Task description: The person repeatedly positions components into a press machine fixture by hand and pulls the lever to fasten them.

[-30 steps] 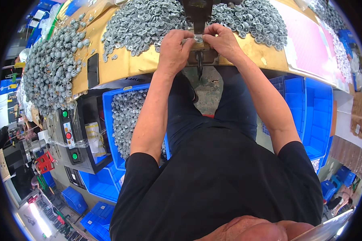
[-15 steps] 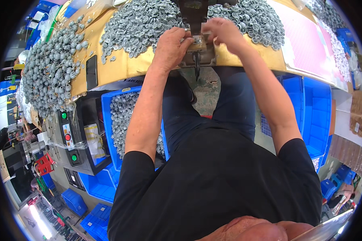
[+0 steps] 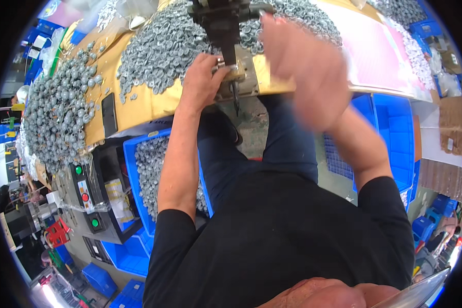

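A dark hand press (image 3: pixel 227 31) stands at the table's front edge, its ram coming down over a small brass-coloured fixture (image 3: pixel 236 75). My left hand (image 3: pixel 201 82) is at the left side of this fixture, thumb and fingers closed together beside the ram; what they pinch is too small to make out. My right hand (image 3: pixel 313 72) is raised to the right of the press and smeared by motion. Its fingertips are near the end of the press's side bar, and whether they grip it does not show. Small round grey plastic caps (image 3: pixel 161 54) lie heaped behind and left of the press.
Grey balls with thin strands (image 3: pixel 61 108) are piled at the table's left, near a black phone (image 3: pixel 109 114). Below stand a blue crate of grey parts (image 3: pixel 151 169) and a button panel (image 3: pixel 85 197). Blue crates (image 3: pixel 395 133) stand at the right, under a pink sheet (image 3: pixel 367 49).
My right hand has left the fixture and swung up and to the right, toward me. My left hand stays at the fixture. The whole view has shifted slightly.
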`<state>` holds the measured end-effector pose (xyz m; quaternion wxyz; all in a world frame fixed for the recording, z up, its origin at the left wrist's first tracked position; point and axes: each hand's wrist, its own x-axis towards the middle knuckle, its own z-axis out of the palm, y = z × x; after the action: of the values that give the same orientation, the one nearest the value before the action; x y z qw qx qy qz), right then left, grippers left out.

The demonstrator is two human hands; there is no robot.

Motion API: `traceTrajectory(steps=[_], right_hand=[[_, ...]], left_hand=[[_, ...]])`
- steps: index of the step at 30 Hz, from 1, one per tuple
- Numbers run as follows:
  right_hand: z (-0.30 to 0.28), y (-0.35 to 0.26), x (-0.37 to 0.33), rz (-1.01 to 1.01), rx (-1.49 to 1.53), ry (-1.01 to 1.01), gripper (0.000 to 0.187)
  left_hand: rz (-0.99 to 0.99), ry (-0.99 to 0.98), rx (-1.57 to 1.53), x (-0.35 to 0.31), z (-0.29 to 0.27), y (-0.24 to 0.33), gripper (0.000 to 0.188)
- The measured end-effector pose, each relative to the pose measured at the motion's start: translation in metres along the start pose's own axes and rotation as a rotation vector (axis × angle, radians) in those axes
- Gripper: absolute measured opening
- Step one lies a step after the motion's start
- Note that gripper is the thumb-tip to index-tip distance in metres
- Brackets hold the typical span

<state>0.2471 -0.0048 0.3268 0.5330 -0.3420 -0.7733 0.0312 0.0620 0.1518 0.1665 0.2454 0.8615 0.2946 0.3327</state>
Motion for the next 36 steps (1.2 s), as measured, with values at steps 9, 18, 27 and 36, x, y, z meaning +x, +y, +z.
traceTrajectory(steps=[9, 18, 27, 36], right_hand=[[-0.042, 0.068, 0.122, 0.191, -0.151, 0.289, 0.052], [-0.027, 0.19, -0.004, 0.884, -0.268, -0.195, 0.049], [-0.03, 0.193, -0.143, 0.8, -0.629, -0.352, 0.022], [-0.003, 0.163, -0.13, 0.693, -0.616, -0.243, 0.021]], left_hand=[[-0.016, 0.037, 0.031, 0.0, 0.015, 0.011, 0.016], [-0.166, 0.122, 0.093, -0.052, -0.036, 0.008, 0.014], [-0.559, 0.408, 0.448, -0.178, -0.099, -0.04, 0.032], [-0.323, 0.259, 0.388, -0.069, -0.023, -0.03, 0.032]])
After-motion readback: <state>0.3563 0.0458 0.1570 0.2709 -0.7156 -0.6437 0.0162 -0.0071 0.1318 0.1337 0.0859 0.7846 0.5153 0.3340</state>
